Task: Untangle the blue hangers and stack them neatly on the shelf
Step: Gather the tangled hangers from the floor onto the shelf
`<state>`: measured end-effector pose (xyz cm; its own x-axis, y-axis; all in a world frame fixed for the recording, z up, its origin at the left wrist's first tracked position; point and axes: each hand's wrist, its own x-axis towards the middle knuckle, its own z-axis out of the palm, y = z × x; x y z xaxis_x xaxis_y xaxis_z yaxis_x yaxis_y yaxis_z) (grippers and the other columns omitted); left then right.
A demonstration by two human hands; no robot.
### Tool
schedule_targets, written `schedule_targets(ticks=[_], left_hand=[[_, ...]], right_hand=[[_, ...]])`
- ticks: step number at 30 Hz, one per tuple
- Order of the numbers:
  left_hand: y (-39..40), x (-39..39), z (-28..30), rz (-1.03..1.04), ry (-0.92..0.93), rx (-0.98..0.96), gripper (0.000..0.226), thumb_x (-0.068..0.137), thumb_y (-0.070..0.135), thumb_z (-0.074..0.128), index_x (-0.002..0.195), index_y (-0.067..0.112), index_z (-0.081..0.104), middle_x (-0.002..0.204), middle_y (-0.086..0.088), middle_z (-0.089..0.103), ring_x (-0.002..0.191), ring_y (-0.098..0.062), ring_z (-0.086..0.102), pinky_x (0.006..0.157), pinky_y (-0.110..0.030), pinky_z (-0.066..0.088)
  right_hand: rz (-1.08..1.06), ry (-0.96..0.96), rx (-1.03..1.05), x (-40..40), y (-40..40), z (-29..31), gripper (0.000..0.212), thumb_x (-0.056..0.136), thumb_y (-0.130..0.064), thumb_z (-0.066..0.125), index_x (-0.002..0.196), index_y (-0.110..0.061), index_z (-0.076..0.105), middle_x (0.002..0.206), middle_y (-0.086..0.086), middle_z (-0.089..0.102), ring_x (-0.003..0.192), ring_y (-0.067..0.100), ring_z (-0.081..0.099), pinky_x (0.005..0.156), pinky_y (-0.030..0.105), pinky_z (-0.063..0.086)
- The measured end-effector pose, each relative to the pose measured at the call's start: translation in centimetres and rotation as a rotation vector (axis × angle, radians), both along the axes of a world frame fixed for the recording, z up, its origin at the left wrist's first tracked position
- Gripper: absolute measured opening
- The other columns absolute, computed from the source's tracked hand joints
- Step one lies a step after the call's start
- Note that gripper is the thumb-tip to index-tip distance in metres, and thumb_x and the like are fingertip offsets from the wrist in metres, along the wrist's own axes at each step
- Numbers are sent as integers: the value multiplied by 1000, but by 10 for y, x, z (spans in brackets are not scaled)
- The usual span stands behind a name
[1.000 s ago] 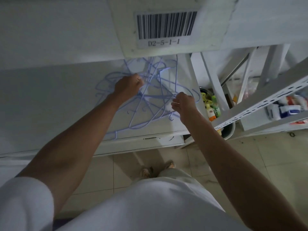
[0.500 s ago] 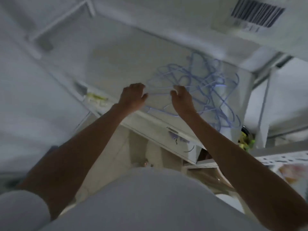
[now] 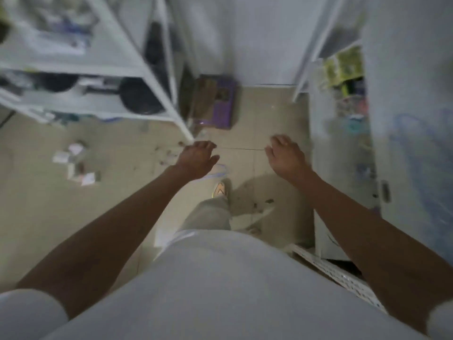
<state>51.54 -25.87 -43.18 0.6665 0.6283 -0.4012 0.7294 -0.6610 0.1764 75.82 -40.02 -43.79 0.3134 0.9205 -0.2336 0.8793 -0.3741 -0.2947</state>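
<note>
The tangle of blue hangers (image 3: 416, 158) is a blurred patch on the white shelf (image 3: 402, 77) at the far right edge of the head view. My left hand (image 3: 198, 157) hovers over the floor with fingers curled, and a loop of a blue hanger (image 3: 220, 171) shows just below it, apparently in its grip. My right hand (image 3: 285, 157) is level with it, a little to the right and left of the shelf. Its fingers are bent, and blur hides whether it grips anything.
A white rack (image 3: 147, 69) holding dark pans stands at the left. A purple box (image 3: 220, 104) lies on the tiled floor ahead, scraps of paper (image 3: 76, 163) lie to the left, and my foot (image 3: 220, 188) is below my hands. A perforated shelf edge (image 3: 343, 278) juts in at the lower right.
The view has swung left, from the shelf to the floor. Both hands have come off the tangle and now hang over the floor, with a blue loop showing under the left hand.
</note>
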Motion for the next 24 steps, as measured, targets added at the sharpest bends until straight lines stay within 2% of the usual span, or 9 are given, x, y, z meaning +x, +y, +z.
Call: schedule_targets(ticks=[4, 7, 8, 11, 15, 18, 21, 24], left_hand=[[12, -108, -9, 242, 75, -30, 50, 103, 48, 42, 142, 18, 49, 149, -9, 53, 135, -31, 49, 104, -46, 42], [21, -164, -20, 357, 93, -96, 54, 103, 53, 42, 145, 19, 47, 151, -8, 51, 138, -31, 47, 107, -47, 40], [25, -179, -25, 394, 89, -112, 55, 103, 53, 41, 146, 19, 46, 151, -8, 50, 138, -31, 46, 107, -47, 40], [42, -212, -41, 461, 83, -160, 57, 103, 54, 40, 148, 20, 44, 154, -7, 48, 141, -30, 44, 109, -48, 38], [65, -241, -69, 505, 112, -250, 59, 103, 54, 38, 150, 19, 41, 156, -7, 45, 142, -30, 43, 111, -49, 37], [82, -255, -88, 523, 97, -317, 61, 101, 55, 43, 150, 20, 41, 155, -8, 46, 141, -31, 43, 112, -50, 37], [94, -261, -110, 529, 59, -367, 57, 100, 52, 50, 147, 20, 45, 150, -9, 53, 137, -29, 48, 108, -47, 41], [105, -258, -145, 646, -44, -398, 46, 98, 43, 53, 140, 23, 54, 138, -8, 63, 128, -30, 56, 101, -44, 47]], right_hand=[[254, 5, -88, -88, 52, -11, 49, 108, -34, 34, 145, -4, 49, 146, 16, 54, 142, 33, 42, 111, 44, 40], [461, -4, -162, -143, 87, -18, 55, 107, -34, 20, 150, -10, 45, 151, 13, 51, 145, 31, 38, 117, 43, 34], [480, 13, -169, -157, 98, -22, 52, 108, -33, 24, 149, -10, 46, 148, 14, 53, 143, 30, 40, 115, 42, 35], [488, 91, -198, -184, 133, -38, 42, 109, -28, 38, 143, -10, 53, 138, 15, 58, 135, 30, 45, 107, 42, 41], [429, 123, -354, -201, 168, -68, 41, 108, -28, 35, 137, -8, 56, 136, 14, 58, 134, 32, 45, 105, 44, 43], [390, 106, -440, -200, 188, -92, 44, 107, -31, 35, 140, -11, 54, 140, 14, 57, 133, 32, 47, 106, 44, 44], [335, 89, -510, -196, 201, -118, 43, 106, -32, 36, 136, -9, 56, 134, 17, 59, 127, 35, 51, 103, 45, 46], [305, 94, -552, -190, 220, -158, 43, 105, -29, 38, 138, -8, 55, 130, 19, 61, 124, 34, 51, 101, 43, 45]])
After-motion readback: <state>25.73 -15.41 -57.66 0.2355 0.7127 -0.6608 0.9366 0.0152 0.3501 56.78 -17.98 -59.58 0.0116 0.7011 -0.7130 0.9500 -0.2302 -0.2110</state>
